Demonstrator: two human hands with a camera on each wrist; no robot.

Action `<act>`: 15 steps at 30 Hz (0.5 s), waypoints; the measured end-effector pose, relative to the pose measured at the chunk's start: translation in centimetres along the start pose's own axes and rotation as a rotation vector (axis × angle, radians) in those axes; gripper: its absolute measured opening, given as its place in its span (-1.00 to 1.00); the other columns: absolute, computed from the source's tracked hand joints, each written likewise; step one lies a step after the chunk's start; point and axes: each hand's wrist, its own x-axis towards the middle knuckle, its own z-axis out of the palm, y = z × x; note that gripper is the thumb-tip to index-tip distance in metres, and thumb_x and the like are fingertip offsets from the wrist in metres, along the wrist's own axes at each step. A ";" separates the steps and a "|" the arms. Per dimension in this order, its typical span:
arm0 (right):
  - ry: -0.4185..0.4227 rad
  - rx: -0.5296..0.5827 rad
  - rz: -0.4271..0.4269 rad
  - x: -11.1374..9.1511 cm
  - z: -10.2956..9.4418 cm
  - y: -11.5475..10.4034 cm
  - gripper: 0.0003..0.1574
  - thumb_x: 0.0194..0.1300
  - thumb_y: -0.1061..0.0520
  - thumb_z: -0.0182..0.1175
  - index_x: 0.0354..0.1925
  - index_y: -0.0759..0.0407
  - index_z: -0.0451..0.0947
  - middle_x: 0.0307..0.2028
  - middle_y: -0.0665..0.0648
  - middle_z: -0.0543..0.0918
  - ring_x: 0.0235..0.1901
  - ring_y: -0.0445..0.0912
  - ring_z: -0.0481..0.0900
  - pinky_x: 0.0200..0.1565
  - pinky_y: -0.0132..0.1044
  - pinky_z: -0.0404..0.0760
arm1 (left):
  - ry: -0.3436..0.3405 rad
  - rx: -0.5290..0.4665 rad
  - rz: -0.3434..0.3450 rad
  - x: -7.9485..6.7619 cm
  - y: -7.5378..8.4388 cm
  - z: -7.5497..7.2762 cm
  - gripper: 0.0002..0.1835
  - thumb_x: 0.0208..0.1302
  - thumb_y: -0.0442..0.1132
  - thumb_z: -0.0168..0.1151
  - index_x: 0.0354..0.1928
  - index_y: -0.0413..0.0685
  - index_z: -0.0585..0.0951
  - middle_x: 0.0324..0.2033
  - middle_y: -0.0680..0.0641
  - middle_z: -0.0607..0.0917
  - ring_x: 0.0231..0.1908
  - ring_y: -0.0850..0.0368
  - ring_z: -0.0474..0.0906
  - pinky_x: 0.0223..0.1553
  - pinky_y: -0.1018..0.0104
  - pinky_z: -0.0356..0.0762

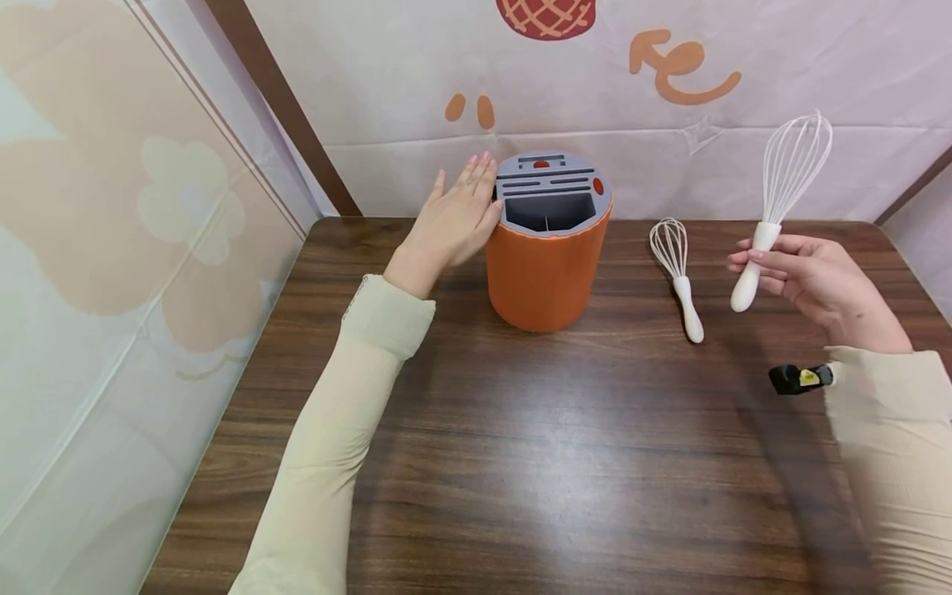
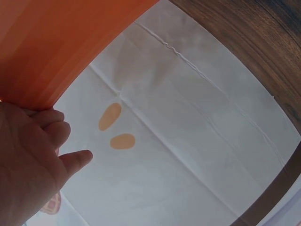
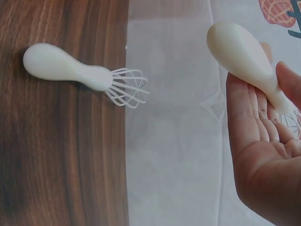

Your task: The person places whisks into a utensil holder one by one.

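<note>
An orange utensil holder (image 1: pixel 546 277) with a grey slotted top (image 1: pixel 568 181) stands upright near the table's back edge. My left hand (image 1: pixel 455 221) rests against its left rim with fingers mostly straight; in the left wrist view that hand (image 2: pixel 30 155) touches the orange wall (image 2: pixel 56 47). On the right, my right hand (image 1: pixel 825 277) pinches a larger white whisk (image 1: pixel 764 240) by its handle between thumb and fingers, wires pointing up, above the table. A smaller white whisk (image 1: pixel 687 306) lies on the table between the holder and my right hand, its wires toward the back.
The dark wood table (image 1: pixel 535 463) ends at a pale printed cloth (image 1: pixel 387 74) behind it. Another cloth panel (image 1: pixel 97 330) hangs along the left side. A black strap piece (image 1: pixel 796 379) sticks out at the right wrist.
</note>
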 end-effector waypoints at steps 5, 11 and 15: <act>-0.024 -0.019 -0.015 0.0 0.6 -0.2 -0.67 0.35 0.50 -0.07 -0.18 0.40 0.64 -0.29 0.28 0.72 -0.20 -0.01 0.70 -0.19 -0.31 0.64 | 0.001 0.004 -0.003 0.1 0.0 -0.1 -0.34 0.51 0.05 -0.52 0.50 -0.14 -0.21 0.48 -0.02 -0.26 0.44 0.15 -0.42 0.40 0.04 -0.43; -0.047 -0.016 -0.034 0.0 1.0 -0.4 -0.66 0.34 0.53 -0.09 -0.18 0.43 0.63 -0.30 0.29 0.72 -0.21 -0.02 0.71 -0.20 -0.33 0.64 | 0.003 0.011 -0.001 0.1 0.1 -0.1 -0.34 0.51 0.05 -0.51 0.50 -0.14 -0.21 0.48 -0.02 -0.26 0.45 0.15 -0.41 0.40 0.03 -0.41; -0.059 0.007 -0.042 0.0 1.3 -0.6 -0.67 0.33 0.55 -0.09 -0.16 0.46 0.61 -0.30 0.31 0.71 -0.21 0.02 0.71 -0.20 -0.30 0.64 | 0.008 0.008 0.000 0.1 0.0 0.0 -0.34 0.51 0.05 -0.51 0.50 -0.13 -0.20 0.49 -0.02 -0.24 0.45 0.14 -0.41 0.40 0.04 -0.42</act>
